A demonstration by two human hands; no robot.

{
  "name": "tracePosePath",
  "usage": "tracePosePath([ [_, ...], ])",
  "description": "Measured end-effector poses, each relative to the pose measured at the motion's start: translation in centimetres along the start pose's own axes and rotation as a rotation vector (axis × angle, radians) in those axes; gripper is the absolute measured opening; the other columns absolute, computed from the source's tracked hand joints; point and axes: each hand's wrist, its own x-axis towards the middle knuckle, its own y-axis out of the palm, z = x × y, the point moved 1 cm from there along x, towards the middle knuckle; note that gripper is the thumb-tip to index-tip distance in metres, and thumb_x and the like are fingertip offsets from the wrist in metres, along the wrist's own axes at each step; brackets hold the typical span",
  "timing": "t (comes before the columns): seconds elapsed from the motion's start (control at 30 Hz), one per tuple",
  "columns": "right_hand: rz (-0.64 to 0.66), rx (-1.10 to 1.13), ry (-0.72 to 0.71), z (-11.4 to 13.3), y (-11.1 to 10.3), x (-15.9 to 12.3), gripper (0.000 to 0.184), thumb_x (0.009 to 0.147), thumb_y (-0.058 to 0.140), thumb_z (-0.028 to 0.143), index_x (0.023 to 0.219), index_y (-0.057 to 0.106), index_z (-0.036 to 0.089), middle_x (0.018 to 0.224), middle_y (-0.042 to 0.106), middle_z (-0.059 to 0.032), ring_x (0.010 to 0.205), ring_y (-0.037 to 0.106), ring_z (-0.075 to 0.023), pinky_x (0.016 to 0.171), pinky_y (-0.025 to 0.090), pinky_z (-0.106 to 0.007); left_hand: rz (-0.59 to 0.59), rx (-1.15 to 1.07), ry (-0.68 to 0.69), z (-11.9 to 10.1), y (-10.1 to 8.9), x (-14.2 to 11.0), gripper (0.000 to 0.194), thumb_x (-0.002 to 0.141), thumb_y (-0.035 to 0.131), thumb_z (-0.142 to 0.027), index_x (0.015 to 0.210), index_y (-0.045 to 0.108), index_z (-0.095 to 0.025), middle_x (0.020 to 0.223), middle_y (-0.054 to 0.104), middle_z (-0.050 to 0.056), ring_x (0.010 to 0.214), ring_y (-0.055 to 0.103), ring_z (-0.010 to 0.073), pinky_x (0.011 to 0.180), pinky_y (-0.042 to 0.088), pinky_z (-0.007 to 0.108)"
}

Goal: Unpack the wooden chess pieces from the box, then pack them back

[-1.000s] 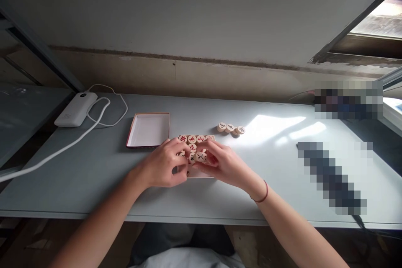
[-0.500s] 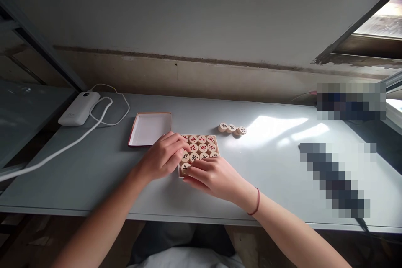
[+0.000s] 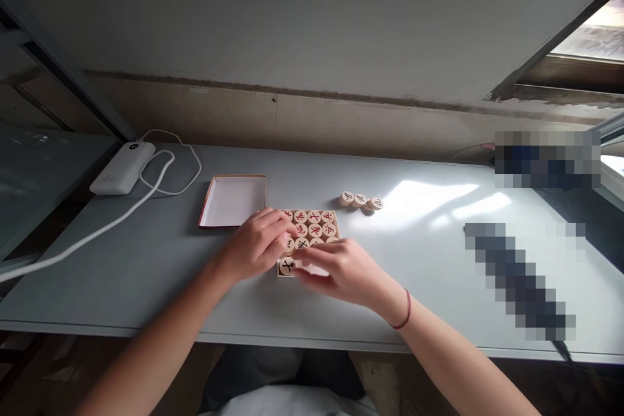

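A shallow box (image 3: 335, 216) on the grey table (image 3: 146, 260) holds several round wooden chess pieces (image 3: 314, 223) with red and black characters. My left hand (image 3: 256, 247) rests on the box's left side, fingers curled over the pieces. My right hand (image 3: 341, 270) lies over the box's near right part, its fingers pressed together beside a black-marked piece (image 3: 286, 266) in the near left corner. What the fingers hold, if anything, is hidden. Three loose pieces (image 3: 361, 200) lie in a row to the right, beyond the box.
The box's empty lid (image 3: 233, 201) lies open-side up just left of the box. A white power bank (image 3: 121, 168) with a white cable (image 3: 88, 234) sits at the far left. Blurred dark things (image 3: 519, 279) lie on the right. Sunlight falls on the table's right half.
My right hand has come down from above the box onto its near side. Several more pieces now show in rows. The left hand has barely shifted.
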Motion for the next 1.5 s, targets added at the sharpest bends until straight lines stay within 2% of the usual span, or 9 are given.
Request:
tracePosePath([
  [0.13,-0.153,-0.136,0.276,-3.6,-1.3,0.2,0.028,0.096,0.045,0.033,0.109,0.064,0.019,0.102,0.07,-0.0094,0.069,0.063,-0.0138,0.054,0.042,-0.025,0.05,0.095,0.009,0.3,0.1,1.1,0.031,0.096,0.035,-0.022,0.095,0.065,-0.018,0.093,0.065,0.005,0.087,0.056,0.0189,0.082,0.045,0.035],
  [0.23,-0.072,-0.301,0.504,-6.0,-1.8,0.3,0.039,0.095,0.044,0.032,0.13,0.053,0.019,0.13,0.058,-0.0144,0.073,0.065,-0.0179,0.052,0.044,-0.028,0.104,0.14,0.051,0.7,0.2,2.2,0.026,0.096,0.042,-0.027,0.095,0.067,-0.019,0.095,0.066,0.004,0.088,0.057,0.0187,0.084,0.044,0.036],
  [0.37,0.061,-0.377,0.633,-7.2,-1.6,0.3,0.042,0.092,0.038,0.017,0.132,0.052,0.019,0.132,0.057,-0.012,0.07,0.064,-0.0169,0.052,0.044,-0.028,0.066,0.166,0.074,1.4,0.6,2.5,0.025,0.096,0.045,-0.029,0.092,0.067,-0.019,0.093,0.067,0.004,0.086,0.058,0.0177,0.084,0.044,0.036],
  [0.6,0.112,-0.43,0.616,-7.9,-1.0,0.0,0.037,0.087,0.042,0.011,0.118,0.06,0.019,0.12,0.061,-0.0131,0.06,0.058,-0.0149,0.047,0.035,-0.027,-0.021,0.14,0.075,1.3,0.8,1.4,0.022,0.095,0.046,-0.026,0.089,0.066,-0.019,0.089,0.068,0.003,0.083,0.057,0.0163,0.082,0.045,0.034],
  [0.73,0.022,-0.376,0.608,-7.7,-1.5,0.0,0.027,0.087,0.046,0.014,0.107,0.064,0.02,0.112,0.064,-0.0113,0.058,0.056,-0.013,0.049,0.035,-0.026,-0.082,0.143,0.07,1.0,0.8,1.3,0.018,0.094,0.048,-0.023,0.091,0.065,-0.019,0.09,0.069,0.003,0.085,0.059,0.0171,0.083,0.047,0.035],
  [0.9,-0.247,-0.122,0.459,-5.1,-2.1,0.3,0.02,0.092,0.049,0.025,0.104,0.063,0.018,0.105,0.067,-0.0091,0.057,0.054,-0.0102,0.056,0.041,-0.026,-0.181,0.134,0.084,0.5,1.4,1.2,0.026,0.091,0.056,-0.021,0.117,0.059,-0.019,0.103,0.066,0.005,0.093,0.063,0.0179,0.084,0.051,0.034],
  [1.07,-0.166,0.253,0.364,-2.0,-1.4,0.7,0.021,0.091,0.055,0.032,0.105,0.064,0.019,0.077,0.065,-0.0014,0.049,0.045,-0.0071,0.05,0.038,-0.022,-0.231,0.104,0.108,0.2,2.0,1.1,0.035,0.092,0.058,-0.03,0.125,0.054,-0.019,0.109,0.063,0.008,0.098,0.063,0.0186,0.086,0.053,0.033],
  [1.33,-0.13,0.413,0.411,-1.8,-1.4,0.6,0.024,0.09,0.057,0.038,0.104,0.064,0.019,0.072,0.063,0.0,0.047,0.036,-0.0062,0.045,0.032,-0.021,-0.179,0.068,0.102,-0.3,2.1,0.9,0.038,0.09,0.058,-0.024,0.127,0.049,-0.023,0.115,0.065,0.006,0.1,0.064,0.0191,0.088,0.051,0.034],
  [1.5,-0.153,0.412,0.467,-2.5,-1.9,0.2,0.03,0.089,0.058,0.045,0.101,0.064,0.018,0.077,0.065,-0.0034,0.048,0.034,-0.0063,0.043,0.033,-0.022,-0.073,0.025,0.13,-0.7,1.5,0.7,0.037,0.079,0.056,-0.014,0.114,0.054,-0.023,0.109,0.067,0.004,0.104,0.062,0.0211,0.092,0.046,0.037],
])
